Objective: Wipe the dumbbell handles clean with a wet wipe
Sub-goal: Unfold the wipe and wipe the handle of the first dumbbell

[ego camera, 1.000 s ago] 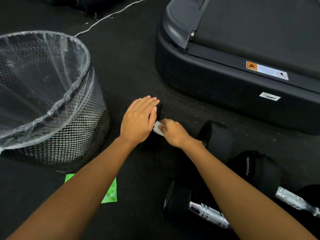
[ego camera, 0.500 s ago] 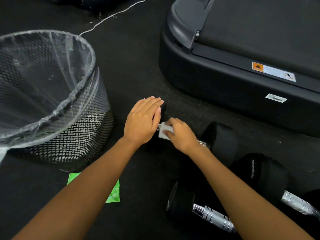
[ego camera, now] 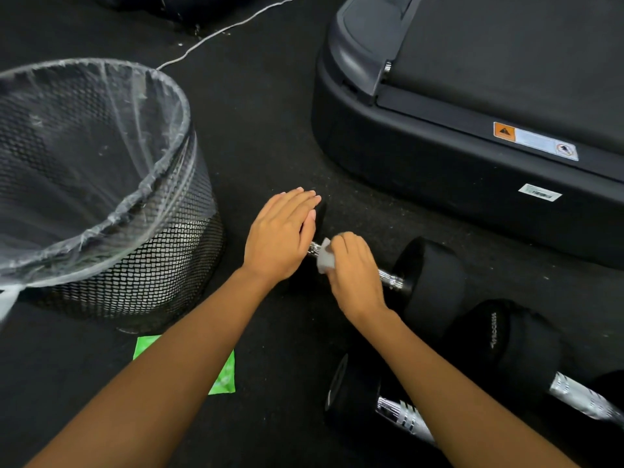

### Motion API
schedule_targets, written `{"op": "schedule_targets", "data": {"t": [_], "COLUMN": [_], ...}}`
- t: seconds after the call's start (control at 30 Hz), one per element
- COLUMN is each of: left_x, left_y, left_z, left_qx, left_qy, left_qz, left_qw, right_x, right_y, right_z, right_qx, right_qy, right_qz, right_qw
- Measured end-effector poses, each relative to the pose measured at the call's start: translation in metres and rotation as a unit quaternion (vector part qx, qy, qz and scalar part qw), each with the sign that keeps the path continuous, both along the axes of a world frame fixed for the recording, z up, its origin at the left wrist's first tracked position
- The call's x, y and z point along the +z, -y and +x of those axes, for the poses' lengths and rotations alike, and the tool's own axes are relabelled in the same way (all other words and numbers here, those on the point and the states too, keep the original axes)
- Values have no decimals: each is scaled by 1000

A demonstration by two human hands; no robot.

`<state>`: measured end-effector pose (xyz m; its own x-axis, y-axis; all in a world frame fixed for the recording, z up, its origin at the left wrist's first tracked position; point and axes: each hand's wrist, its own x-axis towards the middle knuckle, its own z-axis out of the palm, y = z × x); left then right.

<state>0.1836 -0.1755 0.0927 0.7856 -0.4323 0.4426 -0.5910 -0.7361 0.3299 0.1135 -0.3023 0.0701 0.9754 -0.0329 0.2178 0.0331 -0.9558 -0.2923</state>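
A black dumbbell (ego camera: 430,282) with a chrome handle (ego camera: 391,279) lies on the dark floor in the middle. My left hand (ego camera: 280,236) rests flat, fingers straight, on its left head, which is mostly hidden. My right hand (ego camera: 354,271) grips a white wet wipe (ego camera: 326,256) wrapped round the handle near the left end. Two more dumbbells lie at the lower right, one (ego camera: 358,396) near my right forearm and one (ego camera: 516,346) further right, both with chrome handles showing.
A black mesh bin (ego camera: 141,275) lined with clear plastic stands at the left. A green wipe packet (ego camera: 223,380) lies on the floor below it. A treadmill base (ego camera: 439,170) fills the upper right. A white cable (ego camera: 216,33) runs across the floor at the top.
My right hand with the wipe has slid a little to the right along the handle, so bare chrome now shows beside my left hand. The left hand has stayed on the dumbbell head.
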Motion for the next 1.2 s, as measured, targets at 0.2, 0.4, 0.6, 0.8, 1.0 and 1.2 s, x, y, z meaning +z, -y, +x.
{"op": "schedule_targets", "data": {"t": [0.2, 0.4, 0.6, 0.8, 1.0, 1.2], "left_x": [-1, -1, -1, 0, 0, 1], "left_y": [1, 1, 0, 0, 1, 2], "left_z": [1, 1, 0, 0, 0, 0], "left_qx": [-2, 1, -4, 0, 0, 3], "left_qy": [4, 5, 11, 9, 6, 3], "left_qz": [-6, -7, -13, -7, -3, -5], "left_qw": [1000, 1000, 1000, 1000, 1000, 1000], "right_x": [2, 6, 24, 21, 26, 18], "right_y": [-3, -2, 9, 12, 1, 2], "right_z": [-1, 8, 27, 3, 8, 6], "right_qx": [-24, -9, -71, -31, -36, 0], "right_qy": [-30, -70, -260, -160, -129, -97], "right_qz": [50, 26, 82, 34, 15, 0], "right_qw": [998, 997, 960, 986, 991, 995]}}
